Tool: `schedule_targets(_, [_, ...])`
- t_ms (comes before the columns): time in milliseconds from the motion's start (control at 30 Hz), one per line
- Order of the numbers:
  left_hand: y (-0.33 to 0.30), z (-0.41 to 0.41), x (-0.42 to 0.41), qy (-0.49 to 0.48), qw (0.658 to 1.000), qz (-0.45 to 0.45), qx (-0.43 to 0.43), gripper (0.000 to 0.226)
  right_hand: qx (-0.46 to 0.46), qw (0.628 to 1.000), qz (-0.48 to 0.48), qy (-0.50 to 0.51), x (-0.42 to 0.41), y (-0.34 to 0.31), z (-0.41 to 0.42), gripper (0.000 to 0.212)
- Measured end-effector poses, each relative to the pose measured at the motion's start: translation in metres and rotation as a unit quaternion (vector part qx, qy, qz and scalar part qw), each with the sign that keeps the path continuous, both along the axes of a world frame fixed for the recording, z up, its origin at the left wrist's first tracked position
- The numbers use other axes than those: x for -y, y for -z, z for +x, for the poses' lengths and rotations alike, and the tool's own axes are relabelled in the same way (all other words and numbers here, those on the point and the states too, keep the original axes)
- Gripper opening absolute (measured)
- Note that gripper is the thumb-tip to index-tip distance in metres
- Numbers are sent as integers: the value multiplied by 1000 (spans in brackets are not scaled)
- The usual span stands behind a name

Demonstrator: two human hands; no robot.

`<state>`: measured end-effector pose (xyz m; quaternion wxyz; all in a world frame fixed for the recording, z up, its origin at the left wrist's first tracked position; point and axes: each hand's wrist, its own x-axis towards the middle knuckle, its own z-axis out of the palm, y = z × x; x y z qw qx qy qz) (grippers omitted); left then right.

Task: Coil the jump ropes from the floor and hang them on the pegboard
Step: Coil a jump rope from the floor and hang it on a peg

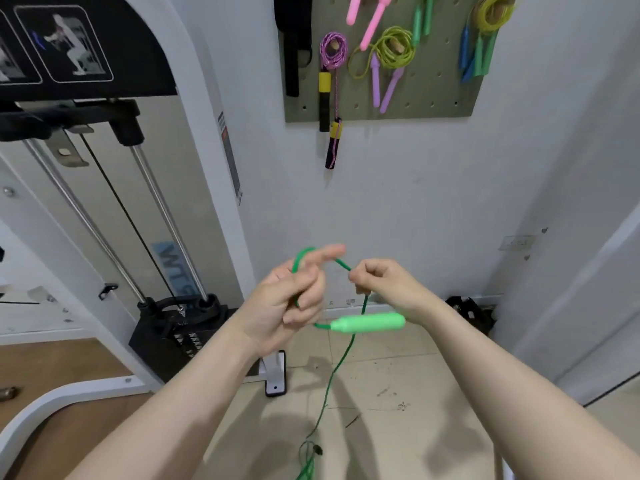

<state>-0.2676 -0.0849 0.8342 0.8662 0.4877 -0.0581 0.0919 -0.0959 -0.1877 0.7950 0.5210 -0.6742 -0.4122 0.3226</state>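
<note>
A green jump rope (341, 362) runs from my hands down to the tiled floor, where the rest lies bunched. My left hand (294, 296) grips a loop of the cord, with the forefinger pointing out straight. My right hand (384, 282) pinches the cord a short way to the right, so a small arch of rope spans the two hands. The rope's green handle (369, 322) hangs level just below my right hand. The grey-green pegboard (446, 84) is on the wall above, with several coiled ropes hung on it.
A cable weight machine (149, 209) with steel rods and a black weight stack fills the left side. Its white foot (275, 374) stands on the floor near the rope. A black object (472, 311) lies by the wall at right. A wall corner (588, 306) juts out at right.
</note>
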Motion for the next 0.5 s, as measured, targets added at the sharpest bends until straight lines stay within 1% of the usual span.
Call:
schedule_targets(67, [-10, -5, -4, -75, 995, -47, 35, 40, 25, 998, -56, -33, 2, 24, -4, 27])
schedule_targets(100, [-13, -8, -8, -129, 990, -49, 34, 43, 33, 995, -81, -49, 4, 35, -6, 27])
schedule_targets(167, [-15, -13, -16, -215, 976, -33, 4, 56, 16, 993, -107, -53, 10, 53, -11, 26])
schedule_targets(200, [-12, -15, -21, -238, 971, -28, -10, 64, 12, 993, -106, -49, 13, 56, -15, 28])
schedule_targets(233, [-5, -17, -27, -250, 967, -32, -22, 71, 32, 992, -109, -50, 14, 52, -19, 29])
schedule_targets(267, [0, -18, -31, -258, 965, -45, -30, 75, 82, 987, -123, -58, 15, 46, -21, 30])
schedule_targets(300, [6, -19, -33, -267, 961, -57, -39, 78, 164, 971, -155, -83, 14, 37, -24, 29])
schedule_targets(333, [10, -18, -35, -281, 956, -57, -57, 79, 246, 939, -199, -131, 13, 26, -29, 27])
schedule_targets(367, [15, -16, -36, -294, 952, -32, -81, 79, 305, 902, -243, -187, 13, 15, -35, 27])
schedule_targets(400, [19, -14, -35, -301, 947, 21, -107, 78, 332, 870, -276, -238, 11, 4, -43, 28])
schedule_targets(433, [24, -11, -33, -294, 942, 95, -132, 76, 344, 849, -287, -281, 12, -9, -52, 28])
schedule_targets(467, [28, -9, -27, -267, 937, 167, -153, 71, 354, 836, -284, -309, 13, -22, -60, 28])
schedule_targets(500, [32, -6, -20, -225, 933, 223, -169, 65, 361, 833, -265, -324, 14, -37, -67, 27])
